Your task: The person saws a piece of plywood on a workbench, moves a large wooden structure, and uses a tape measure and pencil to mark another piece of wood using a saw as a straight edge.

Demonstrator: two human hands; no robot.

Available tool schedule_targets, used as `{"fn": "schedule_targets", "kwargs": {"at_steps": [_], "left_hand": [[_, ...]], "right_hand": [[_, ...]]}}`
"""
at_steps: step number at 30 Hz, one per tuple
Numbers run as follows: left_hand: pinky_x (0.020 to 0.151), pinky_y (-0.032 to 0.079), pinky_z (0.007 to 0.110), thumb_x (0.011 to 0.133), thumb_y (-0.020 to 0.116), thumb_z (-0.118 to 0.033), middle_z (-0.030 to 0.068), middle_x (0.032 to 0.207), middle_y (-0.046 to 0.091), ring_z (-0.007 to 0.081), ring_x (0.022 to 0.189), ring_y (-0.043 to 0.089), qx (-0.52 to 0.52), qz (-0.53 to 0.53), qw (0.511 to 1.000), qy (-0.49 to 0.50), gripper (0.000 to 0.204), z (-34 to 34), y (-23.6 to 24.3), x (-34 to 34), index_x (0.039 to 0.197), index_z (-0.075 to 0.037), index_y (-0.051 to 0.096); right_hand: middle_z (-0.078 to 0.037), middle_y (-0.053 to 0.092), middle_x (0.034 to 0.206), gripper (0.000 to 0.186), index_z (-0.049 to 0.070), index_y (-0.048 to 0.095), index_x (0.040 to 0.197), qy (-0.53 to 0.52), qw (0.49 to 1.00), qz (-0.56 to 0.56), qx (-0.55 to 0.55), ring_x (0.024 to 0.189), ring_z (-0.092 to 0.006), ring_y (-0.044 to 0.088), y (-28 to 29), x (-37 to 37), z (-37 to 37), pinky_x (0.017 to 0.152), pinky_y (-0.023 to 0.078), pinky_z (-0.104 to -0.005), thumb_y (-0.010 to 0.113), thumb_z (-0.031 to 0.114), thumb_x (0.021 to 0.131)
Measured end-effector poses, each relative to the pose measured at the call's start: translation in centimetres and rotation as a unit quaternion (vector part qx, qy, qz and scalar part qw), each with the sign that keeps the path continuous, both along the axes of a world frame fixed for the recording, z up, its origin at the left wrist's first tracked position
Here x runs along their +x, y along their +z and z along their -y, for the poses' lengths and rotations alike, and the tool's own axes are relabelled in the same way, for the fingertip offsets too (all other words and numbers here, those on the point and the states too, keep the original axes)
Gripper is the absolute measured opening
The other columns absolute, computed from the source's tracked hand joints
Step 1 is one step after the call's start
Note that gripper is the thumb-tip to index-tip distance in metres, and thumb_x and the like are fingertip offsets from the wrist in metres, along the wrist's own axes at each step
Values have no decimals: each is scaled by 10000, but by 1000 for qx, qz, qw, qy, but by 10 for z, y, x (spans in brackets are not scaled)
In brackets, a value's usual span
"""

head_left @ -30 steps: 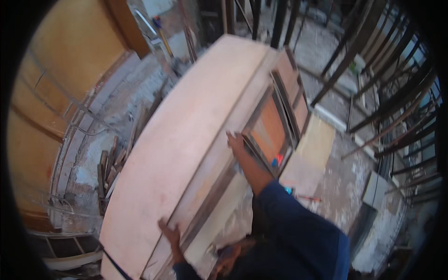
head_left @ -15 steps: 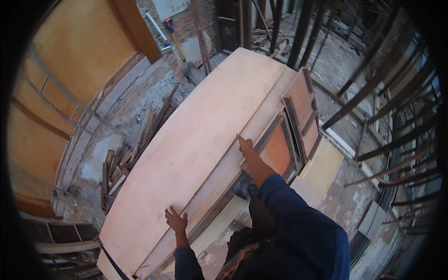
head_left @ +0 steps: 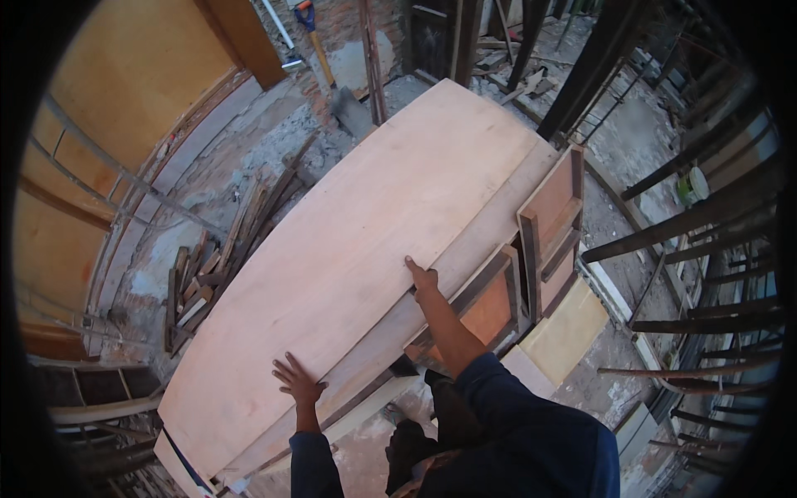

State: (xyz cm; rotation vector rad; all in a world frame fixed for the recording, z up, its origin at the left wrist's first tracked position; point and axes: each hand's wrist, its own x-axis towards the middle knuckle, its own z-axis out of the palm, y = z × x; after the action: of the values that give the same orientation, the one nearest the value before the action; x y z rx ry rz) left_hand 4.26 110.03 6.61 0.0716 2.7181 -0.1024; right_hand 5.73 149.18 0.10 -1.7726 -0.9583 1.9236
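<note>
A large pale plywood sheet (head_left: 349,232) lies diagonally on a narrower board (head_left: 490,224), along whose right side lean framed wooden panels (head_left: 548,212) with reddish insets. My left hand (head_left: 300,382) rests palm down on the sheet near its lower right edge, fingers spread. Farther up that edge, my right hand (head_left: 422,280) grips the sheet, index finger stretched over the top and the other fingers curled at the rim, their tips hidden.
Scrap timber (head_left: 199,286) lies left of the sheet, near a yellow wall (head_left: 133,91). A shovel (head_left: 324,66) leans at the back. Dark upright poles (head_left: 598,58) crowd the right. A cream panel (head_left: 564,328) and a bucket (head_left: 691,185) are also on the right.
My left hand has moved from beside the sheet's edge onto its face and spread out. My right hand has shifted onto the sheet's edge. The head view has shifted slightly.
</note>
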Motion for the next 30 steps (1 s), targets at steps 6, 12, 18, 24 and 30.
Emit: {"fn": "schedule_targets", "kwargs": {"at_steps": [6,12,18,24,30], "left_hand": [[1064,279,617,667,812,-497,334,1519,54,496,1397,141,225,-202,949,83,1148,6,-12,23,1502,-55,160],[1021,395,551,890,577,-522,335,1360,390,479,1186,493,627,-42,363,688,862,3,-83,63,1420,8,151],[1049,373,587,973,398,-539,307,1342,417,454,1224,468,763,-19,334,553,702,-14,-65,56,1347,39,261],[972,469,557,976,401,-536,276,1295,460,412,1192,511,707,-50,332,622,718,-54,-52,44,1327,87,328],[940,507,542,972,374,-560,268,1307,452,403,1173,529,648,-66,396,647,762,-71,-40,31,1352,99,323]], "right_hand": [[-247,460,1280,789,-35,415,1312,71,820,129,553,1235,-398,416,91,-41,-16,1006,375,-521,762,376,736],[-201,429,1369,726,21,485,1298,543,590,-1,598,1297,-359,373,78,-174,-11,1042,356,-480,760,401,744],[-234,441,1389,904,-43,411,1353,625,395,-27,673,1325,-371,380,44,-307,28,1092,321,-458,757,499,717],[-206,585,1152,840,12,552,1196,666,346,26,660,1126,-354,525,44,-329,32,999,357,-470,567,726,753],[-213,601,1049,803,-10,572,1112,675,330,-2,659,1048,-381,558,36,-344,23,946,398,-489,594,706,748]]}}
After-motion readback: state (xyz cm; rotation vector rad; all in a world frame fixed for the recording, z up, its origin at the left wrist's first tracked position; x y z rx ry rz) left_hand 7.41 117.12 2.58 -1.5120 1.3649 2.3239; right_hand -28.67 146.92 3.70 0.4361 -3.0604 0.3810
